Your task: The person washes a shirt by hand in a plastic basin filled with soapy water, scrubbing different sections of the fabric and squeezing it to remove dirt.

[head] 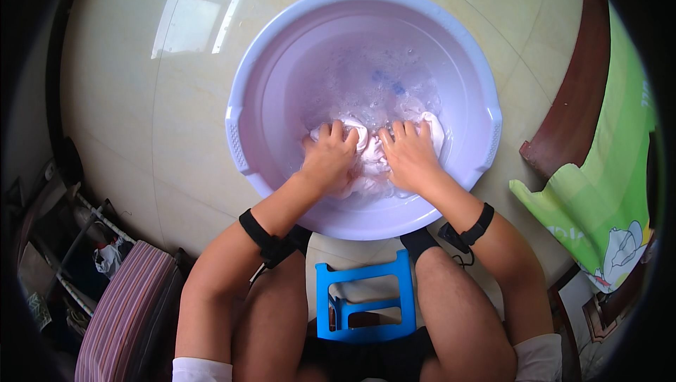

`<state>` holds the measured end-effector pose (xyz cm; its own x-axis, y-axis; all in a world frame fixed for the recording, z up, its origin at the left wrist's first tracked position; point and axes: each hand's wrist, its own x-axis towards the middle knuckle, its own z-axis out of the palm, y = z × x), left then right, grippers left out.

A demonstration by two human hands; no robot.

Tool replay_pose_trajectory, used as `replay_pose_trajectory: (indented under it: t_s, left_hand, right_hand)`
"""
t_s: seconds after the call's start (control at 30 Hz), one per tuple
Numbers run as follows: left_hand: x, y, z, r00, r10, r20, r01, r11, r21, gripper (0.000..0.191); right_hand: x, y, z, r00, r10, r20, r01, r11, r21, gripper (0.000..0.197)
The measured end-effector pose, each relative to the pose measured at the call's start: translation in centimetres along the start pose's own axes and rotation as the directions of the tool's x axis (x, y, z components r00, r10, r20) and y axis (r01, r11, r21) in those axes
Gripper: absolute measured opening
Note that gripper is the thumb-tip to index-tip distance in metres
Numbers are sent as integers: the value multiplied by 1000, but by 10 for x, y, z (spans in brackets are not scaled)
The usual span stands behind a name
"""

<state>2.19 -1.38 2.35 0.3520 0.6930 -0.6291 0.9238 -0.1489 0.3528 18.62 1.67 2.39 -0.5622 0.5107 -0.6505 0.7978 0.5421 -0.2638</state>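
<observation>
A pale lavender plastic basin (369,222) stands on the floor between my feet, with water (359,70) in it. A wet, pale pink cloth (374,150) lies bunched in the water at the near side of the basin. My left hand (331,152) grips the left part of the cloth, fingers curled into it. On the right part, my right hand (409,150) has its fingers bent around the fabric. Ripples and bubbles surround both hands. How much cloth lies beneath the hands and the water is hidden.
Below me is a blue plastic stool (364,337). A striped cushion (124,308) and a cluttered rack (79,255) are at the left. Along the right are a dark red wooden edge (567,86) and a green printed cloth (591,207). Tiled floor (195,118) surrounds the basin.
</observation>
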Motion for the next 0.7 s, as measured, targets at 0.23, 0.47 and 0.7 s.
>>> replay_pose_trajectory:
  t_s: [0.23, 0.47, 0.7]
  left_hand:
    - [7, 3, 9, 995, -7, 103, 0, 998, 68, 57]
    - [9, 6, 5, 993, -25, 112, 27, 999, -20, 47]
    - [7, 2, -17, 968, -127, 218, 179, 954, -239, 40]
  right_hand:
    - [5, -4, 17, 984, -17, -176, -5, 992, -127, 32]
    - [6, -2, 20, 987, -44, -157, 48, 999, 23, 15]
    - [9, -6, 13, 979, 81, -188, -35, 971, 237, 32]
